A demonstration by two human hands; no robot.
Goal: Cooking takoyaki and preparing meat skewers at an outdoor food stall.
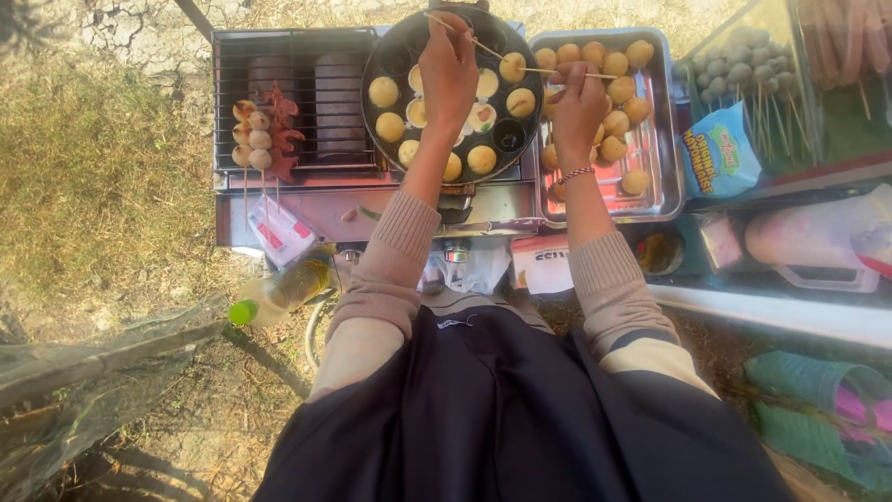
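A round black pan [386, 46] with several hollow moulds holds golden batter balls [384, 91]. My left hand [449, 70] is over the pan, shut on a thin wooden skewer [474, 41] that points toward a ball at the pan's right. My right hand [580, 104] hovers over the metal tray [662, 149] and is shut on a second skewer [557, 72] whose tip touches a ball at the pan's right edge. Several cooked brown balls [616, 91] lie in the tray.
A wire grill [307, 102] on the left carries skewered white balls [251, 135] and red pieces. An oil bottle [279, 293] with a green cap lies below the stove. A blue packet [717, 153], more skewered food [743, 70] and plastic containers [818, 237] stand right.
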